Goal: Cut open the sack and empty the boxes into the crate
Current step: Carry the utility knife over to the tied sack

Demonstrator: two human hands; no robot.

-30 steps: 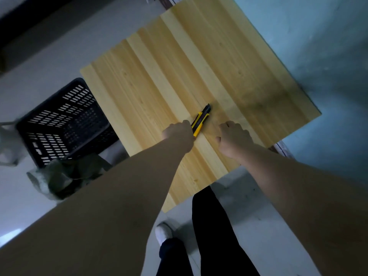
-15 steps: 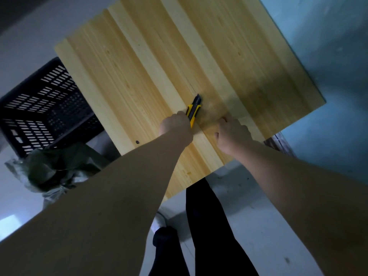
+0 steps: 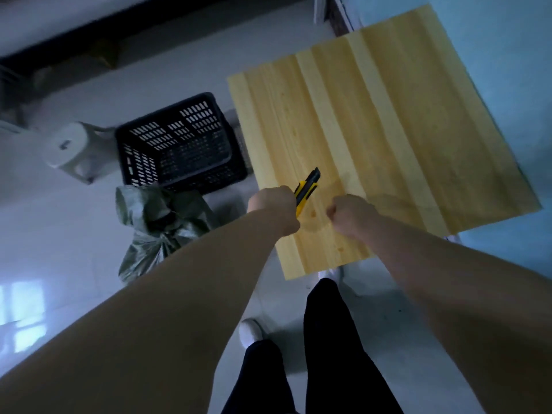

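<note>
My left hand (image 3: 273, 206) grips a yellow and black utility knife (image 3: 307, 189) above the near part of the wooden table (image 3: 403, 130); the knife's black tip points away from me. My right hand (image 3: 351, 215) is a closed fist just right of the knife, with nothing visible in it. On the floor to the left lies a greenish woven sack (image 3: 158, 225), tied and bulging. Just behind the sack stands a black slotted plastic crate (image 3: 179, 144), which looks empty inside.
A white plastic stool (image 3: 70, 149) stands left of the crate. The table's left edge runs close beside the crate. My dark-trousered legs (image 3: 325, 354) and a white shoe (image 3: 251, 331) are below on the pale tiled floor. A blue wall is on the right.
The view has swung left, bringing the crate, sack and stool into full sight. My left hand has lifted the knife off the table; my right hand has drawn away from it into a fist.
</note>
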